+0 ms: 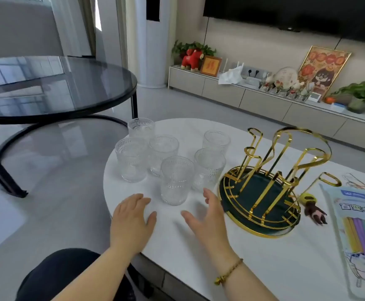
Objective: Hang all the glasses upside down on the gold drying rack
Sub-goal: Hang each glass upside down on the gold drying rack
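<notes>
Nothing hung yet, all six glasses sat upright.
Both hands, left (131, 218) and right (207, 216), were open and empty; nearest glass (176, 180) just ahead needed grabbing and flipping onto the rack (264, 187) right of them.

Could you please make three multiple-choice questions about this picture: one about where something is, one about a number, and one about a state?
1. Where does the gold drying rack stand, seen by the camera?
A. Right of the glasses
B. Left of the glasses
C. On the round dark glass table

2. How many glasses are on the white table?
A. Four
B. Six
C. Eight

3. What is the state of the hands?
A. Both hold glasses
B. One holds the rack
C. Both are open and empty

Answers:
1. A: the rack is right of the group, beside the right hand.
2. B: six stand upright, the nearest glass in front.
3. C: the left hand and the right hand have spread fingers and grip nothing.
</notes>
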`<state>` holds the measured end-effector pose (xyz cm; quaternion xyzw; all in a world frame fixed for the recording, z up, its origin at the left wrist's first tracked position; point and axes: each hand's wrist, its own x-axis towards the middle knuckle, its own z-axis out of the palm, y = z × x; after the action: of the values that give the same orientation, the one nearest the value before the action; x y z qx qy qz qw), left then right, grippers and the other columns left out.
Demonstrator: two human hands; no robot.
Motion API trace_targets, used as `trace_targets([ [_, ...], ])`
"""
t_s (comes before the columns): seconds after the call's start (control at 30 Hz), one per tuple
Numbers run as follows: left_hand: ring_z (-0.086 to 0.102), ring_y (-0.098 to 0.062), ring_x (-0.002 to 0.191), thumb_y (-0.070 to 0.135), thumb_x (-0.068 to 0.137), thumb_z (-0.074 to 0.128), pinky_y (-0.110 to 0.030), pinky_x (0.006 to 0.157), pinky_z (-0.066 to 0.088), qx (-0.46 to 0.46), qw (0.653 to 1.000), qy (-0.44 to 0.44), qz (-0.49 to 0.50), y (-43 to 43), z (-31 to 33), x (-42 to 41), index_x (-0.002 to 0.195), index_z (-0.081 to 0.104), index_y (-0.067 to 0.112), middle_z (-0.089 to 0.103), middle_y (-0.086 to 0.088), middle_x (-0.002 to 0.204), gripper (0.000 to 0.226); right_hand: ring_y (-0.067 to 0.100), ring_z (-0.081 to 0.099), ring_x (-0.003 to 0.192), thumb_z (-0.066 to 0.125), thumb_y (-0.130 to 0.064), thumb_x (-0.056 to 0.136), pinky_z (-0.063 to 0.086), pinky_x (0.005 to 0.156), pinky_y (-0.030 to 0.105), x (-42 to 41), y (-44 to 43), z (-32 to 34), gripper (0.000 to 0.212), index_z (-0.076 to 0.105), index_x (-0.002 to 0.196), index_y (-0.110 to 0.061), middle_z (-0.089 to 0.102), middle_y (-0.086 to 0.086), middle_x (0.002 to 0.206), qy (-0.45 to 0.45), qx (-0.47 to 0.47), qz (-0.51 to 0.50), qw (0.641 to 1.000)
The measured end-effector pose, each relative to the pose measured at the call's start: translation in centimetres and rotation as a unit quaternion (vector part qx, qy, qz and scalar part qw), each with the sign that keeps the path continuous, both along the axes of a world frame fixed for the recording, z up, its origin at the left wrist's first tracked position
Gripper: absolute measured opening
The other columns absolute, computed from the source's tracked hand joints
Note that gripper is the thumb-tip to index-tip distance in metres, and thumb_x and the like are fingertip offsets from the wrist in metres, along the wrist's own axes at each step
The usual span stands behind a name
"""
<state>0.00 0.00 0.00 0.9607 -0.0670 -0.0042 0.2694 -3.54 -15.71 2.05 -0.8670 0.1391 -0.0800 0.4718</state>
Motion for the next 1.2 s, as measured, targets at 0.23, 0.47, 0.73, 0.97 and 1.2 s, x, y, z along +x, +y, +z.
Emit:
trace_targets([
  [0.23,0.037,-0.025,0.131,0.024,0.091,0.039,-0.041,0.112,0.023,-0.015,0.999,-0.033,0.002,0.2,-0.6,0.7,0.12,0.053,0.013,0.048,-0.008,0.136,0.034,0.017,0.034,0.123,0.073,-0.038,0.064,0.026,0.106,0.032,3.4,3.7,-0.8,0.095,0.016,0.138,-0.017,0.041,0.001,0.134,-0.015,0.059,-0.073,0.995],
  [0.47,0.04,-0.028,0.128,0.029,0.084,0.034,-0.042,0.111,0.025,-0.009,1.0,-0.029,0.001,0.1,-0.3,0.6,0.117,0.056,0.011,0.052,-0.01,0.133,0.043,0.023,0.038,0.12,0.071,-0.052,0.056,0.024,0.099,0.034,5.1,4.0,-0.9,0.095,0.025,0.133,-0.018,0.047,0.002,0.13,0.004,-0.016,-0.116,0.993],
  [0.73,0.042,-0.028,0.127,0.025,0.08,0.028,-0.043,0.11,0.026,-0.033,0.998,-0.05,0.006,0.1,-0.4,0.5,0.111,0.061,0.012,0.056,-0.01,0.129,0.047,0.025,0.042,0.114,0.072,-0.053,0.055,0.027,0.094,0.034,6.1,4.4,-1.3,0.089,0.034,0.126,-0.016,0.053,0.002,0.122,0.001,-0.046,-0.149,0.988],
  [0.97,0.033,-0.023,0.134,0.027,0.092,0.037,-0.037,0.114,0.018,-0.04,0.998,-0.044,-0.005,0.2,-0.4,0.3,0.117,0.056,0.017,0.049,-0.004,0.137,0.033,0.013,0.039,0.118,0.078,-0.032,0.057,0.032,0.095,0.012,4.1,3.9,0.1,0.08,0.035,0.123,-0.02,0.047,-0.01,0.119,-0.054,0.068,-0.059,0.994],
  [1.2,0.042,-0.035,0.126,0.02,0.088,0.05,-0.048,0.109,0.028,-0.03,0.999,-0.041,-0.004,0.1,0.0,0.0,0.111,0.061,0.009,0.056,-0.014,0.128,0.028,-0.022,0.043,0.091,0.077,-0.028,0.056,0.042,0.066,0.0,0.0,-0.8,8.9,0.063,0.032,0.094,-0.049,0.044,-0.031,0.095,-0.083,-0.004,0.109,0.991],
])
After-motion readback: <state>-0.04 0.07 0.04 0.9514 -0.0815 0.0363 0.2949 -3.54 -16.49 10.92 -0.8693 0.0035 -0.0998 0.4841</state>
